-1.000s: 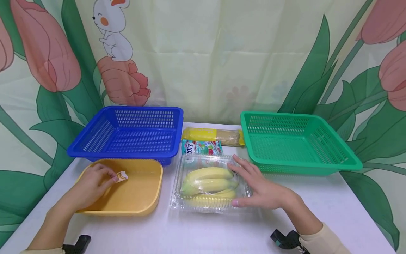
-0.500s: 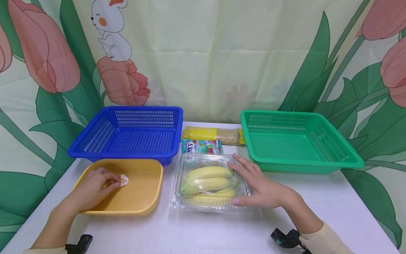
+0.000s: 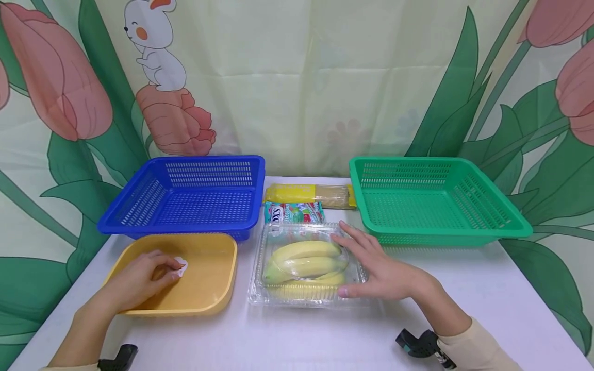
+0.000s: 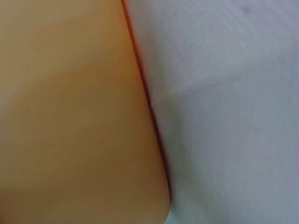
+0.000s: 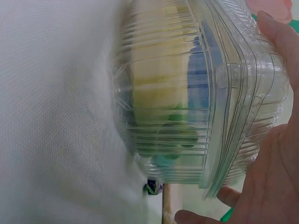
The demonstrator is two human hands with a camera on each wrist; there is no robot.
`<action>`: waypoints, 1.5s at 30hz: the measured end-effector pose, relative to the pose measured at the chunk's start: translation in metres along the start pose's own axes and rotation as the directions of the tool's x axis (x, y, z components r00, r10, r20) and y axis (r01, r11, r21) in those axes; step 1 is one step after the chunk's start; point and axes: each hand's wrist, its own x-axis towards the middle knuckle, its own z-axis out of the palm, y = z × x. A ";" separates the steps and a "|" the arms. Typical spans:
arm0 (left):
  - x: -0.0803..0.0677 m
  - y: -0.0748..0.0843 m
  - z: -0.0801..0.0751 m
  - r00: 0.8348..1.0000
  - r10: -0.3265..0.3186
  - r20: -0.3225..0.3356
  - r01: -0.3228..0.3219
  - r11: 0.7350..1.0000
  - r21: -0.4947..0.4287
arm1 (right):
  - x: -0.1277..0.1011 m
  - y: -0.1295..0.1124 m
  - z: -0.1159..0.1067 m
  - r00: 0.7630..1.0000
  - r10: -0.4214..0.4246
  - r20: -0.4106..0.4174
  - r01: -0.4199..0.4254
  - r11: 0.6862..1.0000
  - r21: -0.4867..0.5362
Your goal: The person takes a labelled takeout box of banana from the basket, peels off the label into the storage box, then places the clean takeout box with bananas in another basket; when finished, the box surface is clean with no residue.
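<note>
Small white card (image 3: 182, 266) pinched in left hand (image 3: 143, 278), over yellow tray (image 3: 209, 283). Right hand (image 3: 381, 273), fingers apart, touches clear plastic box (image 3: 301, 301) with bananas (image 3: 303, 265) inside.

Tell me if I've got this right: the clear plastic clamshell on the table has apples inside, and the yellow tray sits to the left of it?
Not quite: the clear plastic clamshell has bananas inside, not apples, as the head view shows. The yellow tray does sit to its left.
</note>
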 end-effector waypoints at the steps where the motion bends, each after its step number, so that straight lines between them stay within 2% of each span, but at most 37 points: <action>1: 0.000 0.000 0.000 1.000 -0.003 0.004 0.003 1.000 -0.005 | 0.000 0.000 0.000 1.000 0.001 0.002 -0.001 1.000 -0.001; 8: 0.000 0.000 0.000 0.999 -0.026 0.044 0.027 0.999 -0.031 | 0.001 -0.001 -0.001 1.000 0.010 0.008 -0.010 1.000 0.002; 19: 0.001 0.001 -0.001 0.999 0.015 0.051 -0.016 1.000 0.022 | 0.000 0.001 0.000 1.000 0.018 0.006 -0.018 1.000 0.006; 28: 0.001 0.001 0.000 0.996 -0.026 0.080 0.022 0.999 0.047 | 0.000 0.002 0.000 1.000 0.012 -0.001 -0.012 1.000 0.005; 35: 0.001 0.001 0.001 0.998 0.010 0.067 -0.014 0.999 0.050 | 0.001 0.001 0.000 1.000 0.022 0.005 -0.022 1.000 0.000; 45: 0.001 0.009 -0.003 0.989 -0.042 0.141 0.034 0.998 0.054 | 0.000 0.003 0.000 1.000 0.008 -0.001 -0.008 1.000 0.001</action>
